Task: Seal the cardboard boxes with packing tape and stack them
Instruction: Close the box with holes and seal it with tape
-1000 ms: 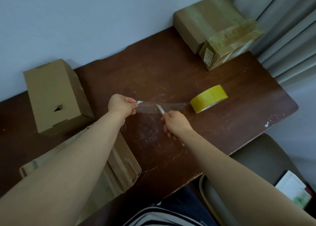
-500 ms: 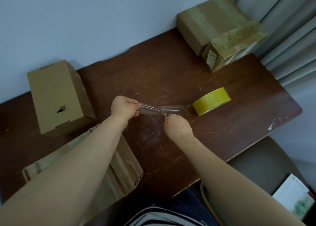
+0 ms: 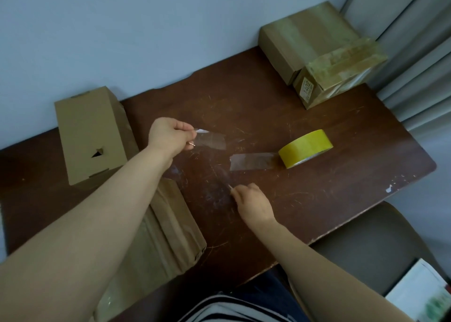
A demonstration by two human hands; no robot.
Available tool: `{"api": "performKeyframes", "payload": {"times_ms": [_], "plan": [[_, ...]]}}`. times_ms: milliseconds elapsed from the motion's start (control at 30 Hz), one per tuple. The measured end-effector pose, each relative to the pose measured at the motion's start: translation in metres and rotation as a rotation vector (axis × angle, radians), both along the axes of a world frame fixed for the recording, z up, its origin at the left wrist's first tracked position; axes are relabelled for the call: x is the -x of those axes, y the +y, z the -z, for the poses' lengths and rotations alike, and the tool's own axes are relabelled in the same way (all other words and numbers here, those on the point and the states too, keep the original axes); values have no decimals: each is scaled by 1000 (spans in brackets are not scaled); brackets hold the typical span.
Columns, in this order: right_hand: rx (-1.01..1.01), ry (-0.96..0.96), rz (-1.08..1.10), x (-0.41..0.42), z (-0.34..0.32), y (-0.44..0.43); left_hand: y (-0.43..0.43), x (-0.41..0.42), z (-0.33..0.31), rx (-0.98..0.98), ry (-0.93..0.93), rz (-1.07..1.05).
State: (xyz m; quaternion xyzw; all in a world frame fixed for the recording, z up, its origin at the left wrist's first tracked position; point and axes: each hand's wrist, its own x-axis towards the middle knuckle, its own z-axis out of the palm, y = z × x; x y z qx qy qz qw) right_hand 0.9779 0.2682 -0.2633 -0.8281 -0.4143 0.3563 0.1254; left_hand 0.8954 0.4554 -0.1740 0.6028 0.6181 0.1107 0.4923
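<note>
My left hand [image 3: 168, 136] pinches a cut strip of clear tape [image 3: 211, 140] above the dark wooden table [image 3: 341, 175]. My right hand [image 3: 252, 203] grips a small blade whose tip points up and left. The yellow tape roll [image 3: 306, 147] lies on its side to the right, with a loose clear tail [image 3: 253, 161] stuck out toward the middle. A closed cardboard box [image 3: 90, 134] stands at the left. A brown box [image 3: 163, 234] lies under my left forearm near the front edge. Two taped boxes [image 3: 322, 56] sit at the far right corner.
A wall runs along the back of the table, with curtains [image 3: 415, 53] at the right. A chair seat [image 3: 371, 251] with a white booklet [image 3: 424, 295] stands off the table's right front edge.
The tape stretched between my hands has been cut. My left hand lifted away left with the free strip, and my right hand drew back toward me with the blade.
</note>
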Motion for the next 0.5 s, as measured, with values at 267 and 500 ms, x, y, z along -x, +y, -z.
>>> {"api": "performKeyframes", "payload": {"times_ms": [267, 500], "plan": [[-203, -177, -57, -16, 6, -10, -21, 11, -35, 134, -173, 32], [-447, 934, 491, -23, -95, 32, -41, 43, -73, 158, -269, -29]]}}
